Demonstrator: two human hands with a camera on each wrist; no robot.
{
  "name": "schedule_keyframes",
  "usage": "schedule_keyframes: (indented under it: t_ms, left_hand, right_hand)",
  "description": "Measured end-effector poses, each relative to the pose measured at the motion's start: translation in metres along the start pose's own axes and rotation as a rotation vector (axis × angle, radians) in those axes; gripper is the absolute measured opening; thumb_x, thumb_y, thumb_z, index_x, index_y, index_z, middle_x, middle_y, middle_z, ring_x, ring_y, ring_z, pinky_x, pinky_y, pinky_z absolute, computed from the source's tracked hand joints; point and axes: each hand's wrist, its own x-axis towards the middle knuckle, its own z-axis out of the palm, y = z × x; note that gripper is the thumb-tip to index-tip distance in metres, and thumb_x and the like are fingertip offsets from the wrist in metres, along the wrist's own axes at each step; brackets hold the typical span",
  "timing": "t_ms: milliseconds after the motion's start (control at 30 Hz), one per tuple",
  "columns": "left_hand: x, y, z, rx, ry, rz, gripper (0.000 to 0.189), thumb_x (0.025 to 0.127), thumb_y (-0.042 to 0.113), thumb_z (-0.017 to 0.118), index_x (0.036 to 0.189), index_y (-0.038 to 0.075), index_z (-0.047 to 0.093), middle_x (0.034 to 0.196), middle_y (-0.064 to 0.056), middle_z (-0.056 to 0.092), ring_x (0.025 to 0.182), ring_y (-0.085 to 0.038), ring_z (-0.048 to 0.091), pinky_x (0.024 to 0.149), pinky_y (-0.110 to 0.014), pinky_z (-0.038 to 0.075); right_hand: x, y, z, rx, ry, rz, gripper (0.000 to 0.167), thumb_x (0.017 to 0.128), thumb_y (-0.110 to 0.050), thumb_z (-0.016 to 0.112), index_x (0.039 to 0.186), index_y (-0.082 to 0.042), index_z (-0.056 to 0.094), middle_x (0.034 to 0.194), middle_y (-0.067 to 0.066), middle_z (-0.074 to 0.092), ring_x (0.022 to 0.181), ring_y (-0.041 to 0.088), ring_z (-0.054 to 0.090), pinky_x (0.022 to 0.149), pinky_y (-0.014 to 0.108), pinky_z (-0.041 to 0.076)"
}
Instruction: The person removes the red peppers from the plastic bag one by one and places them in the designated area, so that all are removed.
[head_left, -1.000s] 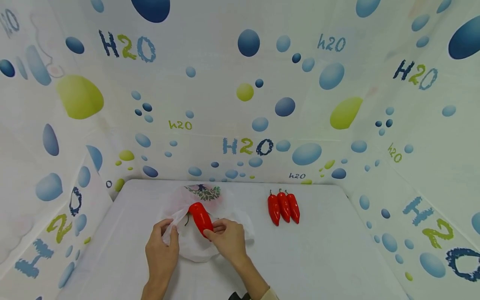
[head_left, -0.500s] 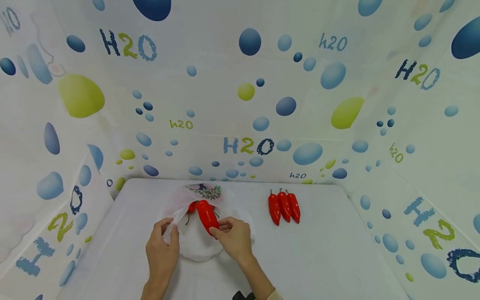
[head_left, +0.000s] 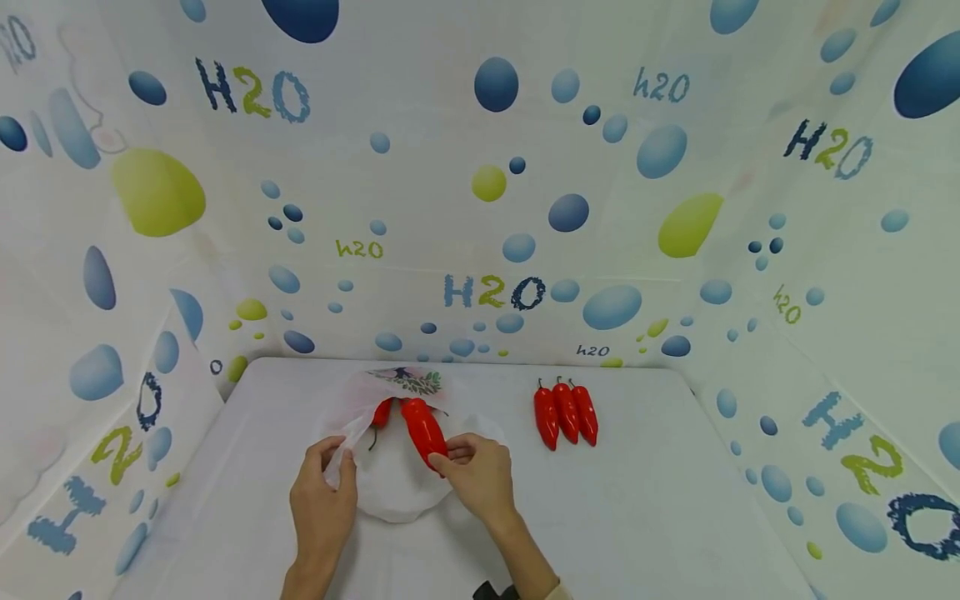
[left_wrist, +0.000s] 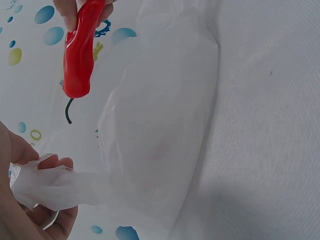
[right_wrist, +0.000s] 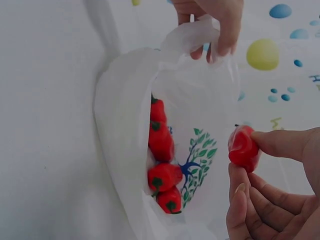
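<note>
My left hand [head_left: 324, 492] pinches the gathered edge of a thin white plastic bag [head_left: 397, 504], printed with a tree, and lifts that side of its mouth. Between thumb and fingertips my right hand [head_left: 480, 477] grips a glossy red pepper [head_left: 424, 430] by its tapered end, over the bag's mouth. Its green stem [left_wrist: 68, 111] points away from the fingers in the left wrist view. Several red peppers [right_wrist: 161, 142] lie inside the bag in the right wrist view, partly hidden by the near bag wall. One of them, another red pepper [head_left: 382, 413], shows at the opening in the head view.
Three red peppers [head_left: 566, 415] lie side by side on the white-covered table [head_left: 622, 500], right of the bag, stems toward the back. A white backdrop [head_left: 420, 192] with blue and green dots encloses the table at the back and both sides.
My right hand has moved a little to the right with the red pepper, uncovering another pepper at the bag's opening. The left hand keeps its hold on the bag in the same place.
</note>
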Motion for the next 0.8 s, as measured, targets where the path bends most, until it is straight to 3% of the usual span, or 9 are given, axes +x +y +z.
schedule_keyframes:
  t_ms: [433, 800]
  left_hand:
    - [-0.001, 0.0, 0.0, -0.002, -0.003, -0.004, 0.026, 0.096, 0.002, 0.07, 0.121, 0.004, 0.067, 0.093, -0.007, 0.071, 0.079, -0.012, 0.061, 0.074, -0.016, 0.041]
    - [0.0, 0.0, 0.0, -0.003, 0.0, -0.001, 0.025, 0.095, 0.002, 0.07, 0.121, 0.004, 0.067, 0.09, -0.006, 0.07, 0.076, -0.011, 0.061, 0.073, -0.016, 0.041]
  right_hand:
    - [0.004, 0.008, -0.014, -0.057, 0.017, 0.004, 0.029, 0.087, -0.033, 0.086, 0.104, -0.01, 0.08, 0.088, -0.004, 0.076, 0.073, 0.007, 0.071, 0.067, 0.025, 0.059]
    - [0.003, 0.008, -0.025, -0.028, 0.031, -0.004, 0.027, 0.087, -0.032, 0.086, 0.103, -0.01, 0.08, 0.086, -0.003, 0.076, 0.074, 0.008, 0.072, 0.067, 0.026, 0.059]
